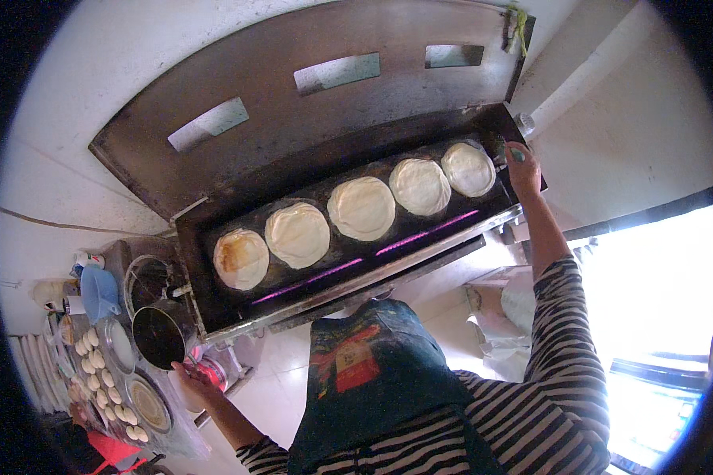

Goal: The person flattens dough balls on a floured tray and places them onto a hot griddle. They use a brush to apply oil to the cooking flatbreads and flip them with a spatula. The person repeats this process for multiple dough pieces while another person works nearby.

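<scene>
My right hand is at the right end of a long black griddle, its fingers closed over the end rim. A small greenish patch shows by its fingertips; what it is I cannot make out. Across the plate lie several round flat breads in a row. The leftmost flatbread has a browned patch, while the others look pale. My left hand is low at the left, fingers apart, near the bottom edge of a dark metal pot. Whether it touches the pot I cannot tell.
A raised metal lid with slots stands behind the griddle. Purple-glowing burner lines run along the front. On the left table are several dough pieces, a round metal tray and a blue basin. Another person's hand shows beside them.
</scene>
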### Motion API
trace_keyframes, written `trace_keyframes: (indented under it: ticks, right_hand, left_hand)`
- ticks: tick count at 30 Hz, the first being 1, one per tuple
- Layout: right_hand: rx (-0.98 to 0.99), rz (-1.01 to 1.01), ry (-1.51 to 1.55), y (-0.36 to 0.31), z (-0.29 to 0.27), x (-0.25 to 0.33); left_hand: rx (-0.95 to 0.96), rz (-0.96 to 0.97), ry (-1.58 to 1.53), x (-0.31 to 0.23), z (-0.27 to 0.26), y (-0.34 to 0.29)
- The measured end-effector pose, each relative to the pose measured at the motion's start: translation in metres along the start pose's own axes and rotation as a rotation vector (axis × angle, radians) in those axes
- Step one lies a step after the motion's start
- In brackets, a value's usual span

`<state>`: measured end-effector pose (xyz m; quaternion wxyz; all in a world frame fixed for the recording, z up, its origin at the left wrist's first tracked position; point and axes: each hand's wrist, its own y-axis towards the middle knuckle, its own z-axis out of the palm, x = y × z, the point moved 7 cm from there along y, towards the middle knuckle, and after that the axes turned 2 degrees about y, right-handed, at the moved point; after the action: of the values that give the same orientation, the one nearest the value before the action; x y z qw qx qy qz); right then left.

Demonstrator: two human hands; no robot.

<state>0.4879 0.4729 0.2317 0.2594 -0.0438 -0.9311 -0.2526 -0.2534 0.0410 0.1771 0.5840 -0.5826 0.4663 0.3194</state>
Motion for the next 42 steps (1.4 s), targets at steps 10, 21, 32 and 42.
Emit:
trace_keyframes:
  ticks: [10,21,32,42]
  right_hand:
    - [0.799,-0.568,-0.264,-0.214,0.148,0.306]
    - [0.589,-0.653,0.660,-0.283,0.149,0.512]
    - [0.825,-0.684,0.543,-0.291,0.148,0.465]
    - [1.172,-0.904,0.791,-0.423,0.120,0.563]
  left_hand:
    - [0.231,0.116,-0.300,0.018,-0.023,0.041]
    - [0.383,0.143,-0.056,0.040,-0.044,0.059]
    - [0.502,0.027,0.115,0.063,-0.035,0.062]
    - [0.450,-0.041,0.120,0.096,-0.018,0.077]
